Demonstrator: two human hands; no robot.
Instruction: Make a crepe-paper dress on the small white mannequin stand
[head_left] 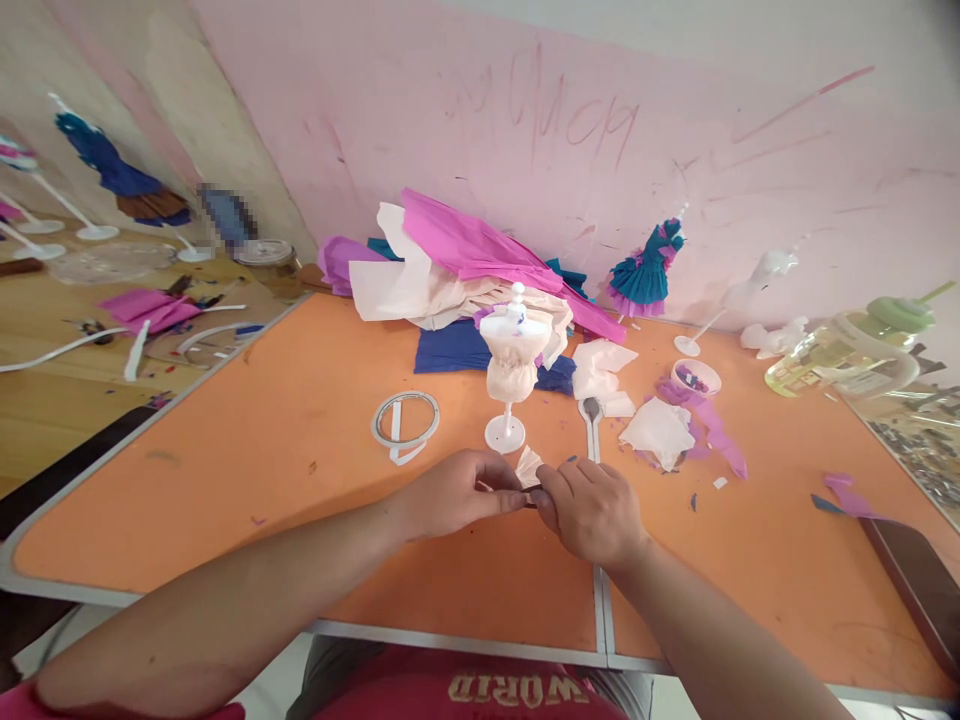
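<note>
My left hand and my right hand meet over the front of the table, thumbs and fingers pinched together. A small pleated piece of cream crepe paper fans out above the fingertips; its lower part is hidden by my fingers. Something thin and dark shows between the fingertips, too small to name. Just behind my hands stands a small white mannequin on a round base, wrapped in cream crepe paper. To its left lies a roll of double-sided tape with a loose white strip.
Pink, white and blue crepe paper is heaped against the wall. Scissors, white paper scraps, a small bowl, a dressed mannequin and a green-lidded bottle are to the right. A seam runs across the orange table.
</note>
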